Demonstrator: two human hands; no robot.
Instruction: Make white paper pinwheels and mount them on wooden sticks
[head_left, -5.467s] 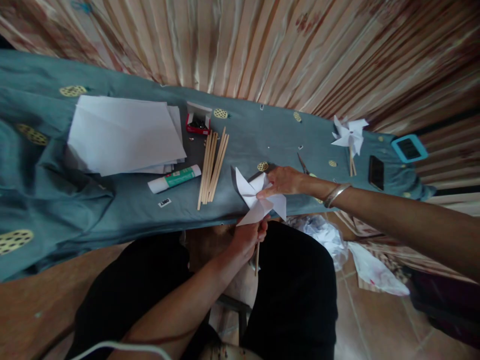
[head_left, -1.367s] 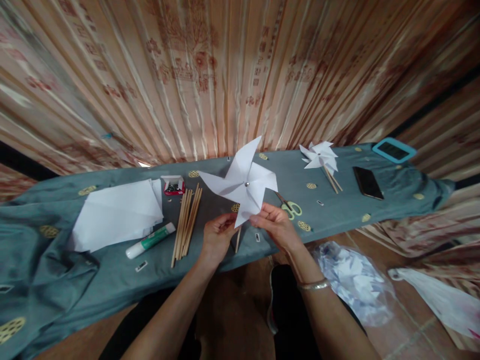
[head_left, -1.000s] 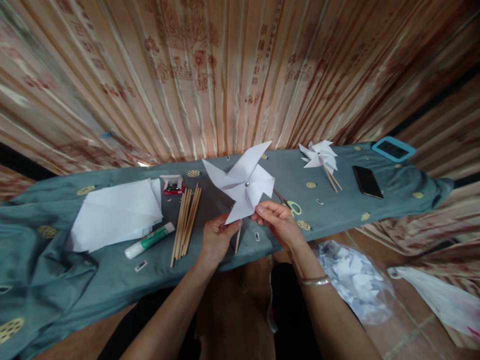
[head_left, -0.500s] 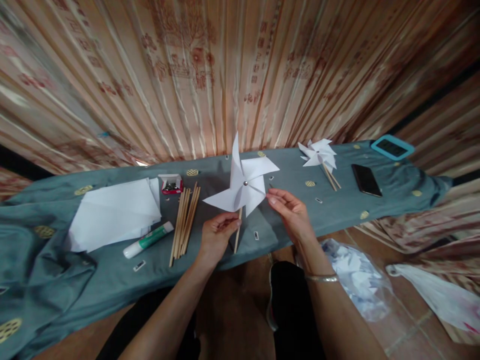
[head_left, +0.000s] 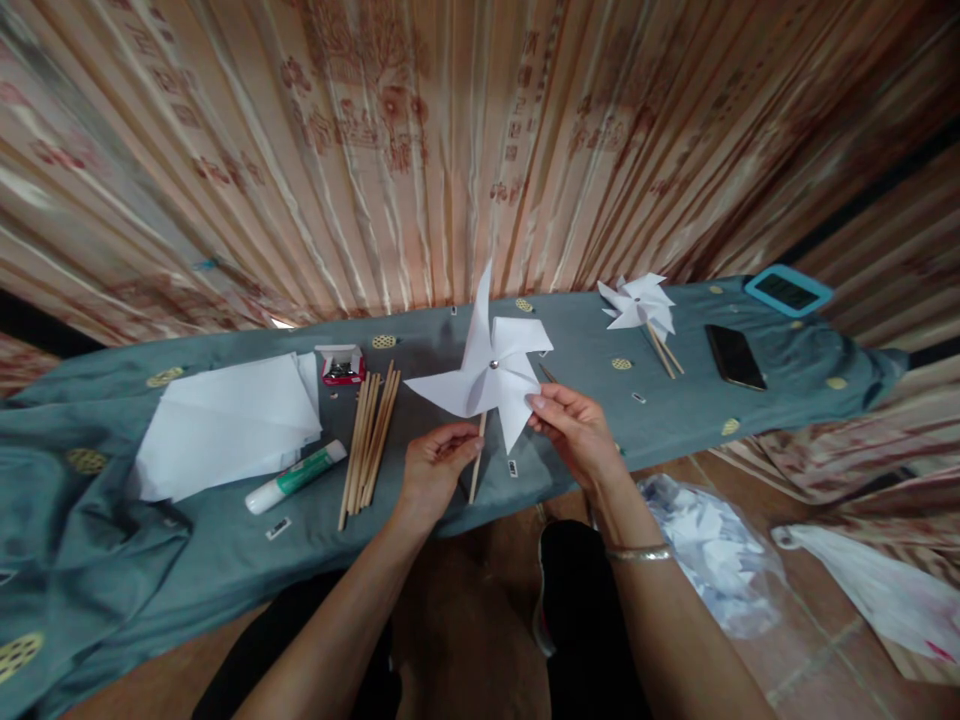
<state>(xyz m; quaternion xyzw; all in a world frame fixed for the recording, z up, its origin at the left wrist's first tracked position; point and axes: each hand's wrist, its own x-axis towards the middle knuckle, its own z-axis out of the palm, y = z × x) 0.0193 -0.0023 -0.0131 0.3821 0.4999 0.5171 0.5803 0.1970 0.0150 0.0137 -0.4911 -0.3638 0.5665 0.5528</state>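
Note:
A white paper pinwheel [head_left: 486,378] with a silver pin at its centre stands upright above the cloth, on a thin wooden stick [head_left: 478,462]. My left hand [head_left: 439,470] is closed on that stick, just below the blades. At the right, my right hand [head_left: 574,425] pinches the edge of a blade between thumb and fingers. A small pointed thing [head_left: 548,372] shows just beyond the right fingers; I cannot make out what it is.
Left of my hands lie several wooden sticks [head_left: 367,440], a glue stick [head_left: 295,478], white paper [head_left: 232,430] and a small red box [head_left: 342,365] of pins. To the right are finished pinwheels [head_left: 639,303], a phone [head_left: 735,356] and a blue-framed device [head_left: 787,291]. A plastic bag [head_left: 712,560] sits on the floor.
The pinwheel's blades have turned slightly clockwise. My right hand has shifted a little left and down, onto a blade. My left hand keeps its place on the stick.

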